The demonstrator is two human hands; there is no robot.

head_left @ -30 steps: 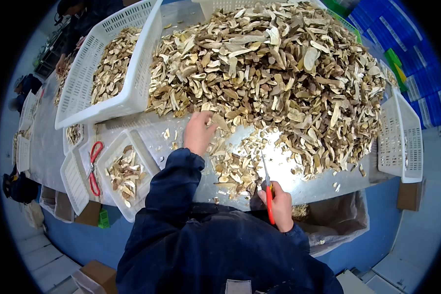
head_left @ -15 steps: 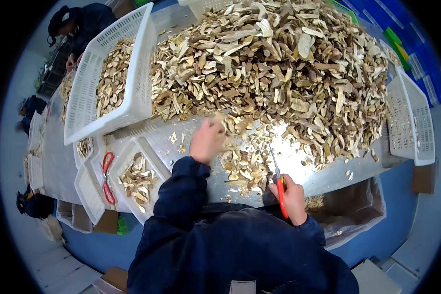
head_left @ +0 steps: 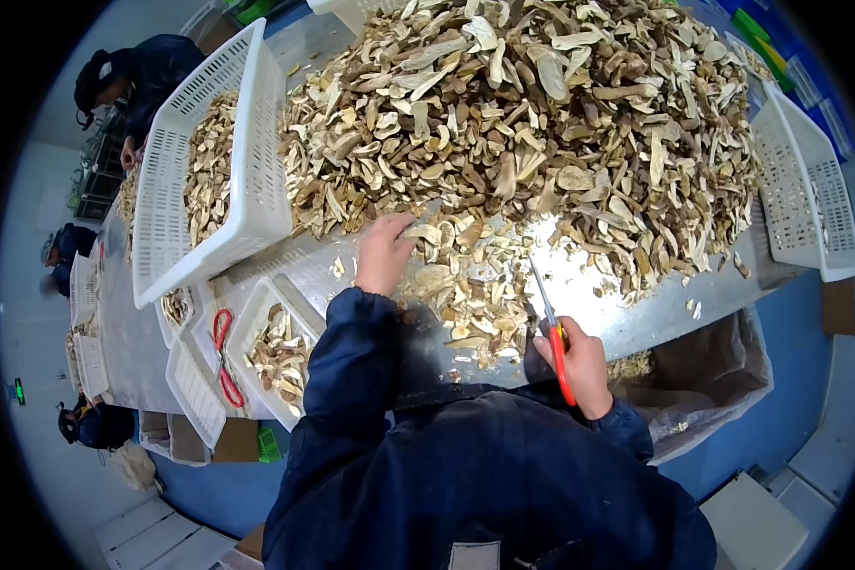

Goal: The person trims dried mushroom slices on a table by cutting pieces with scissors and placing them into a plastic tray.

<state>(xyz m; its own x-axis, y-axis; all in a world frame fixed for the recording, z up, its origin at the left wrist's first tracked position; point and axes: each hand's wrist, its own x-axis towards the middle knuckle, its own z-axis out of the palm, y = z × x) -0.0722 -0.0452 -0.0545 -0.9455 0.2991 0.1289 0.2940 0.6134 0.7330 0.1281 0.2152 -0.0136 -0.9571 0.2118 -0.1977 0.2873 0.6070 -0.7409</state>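
My left hand (head_left: 383,255) rests over the metal table at the near edge of a large pile of dried mushroom slices (head_left: 503,133). Its fingers and thumb are apart, and nothing shows between them. Just right of the fingertips lie loose pale slices, which run down into a smaller heap of mushroom pieces (head_left: 484,309). Scissors with red handles (head_left: 558,361) are in my right hand (head_left: 585,369), their blades pointing away from me across the table beside that heap. The palm hides part of the handles.
A white basket (head_left: 268,180) with slices stands left of the pile; another basket (head_left: 807,199) leans at the right. Red-handled scissors (head_left: 222,356) lie beside a white tray (head_left: 304,328) of slices. A lined box (head_left: 712,389) sits below the table edge. Other people work at the left.
My left hand was blurred over the slices and is now still, its fingers apart. The right hand keeps the scissors. The whole view has shifted slightly.
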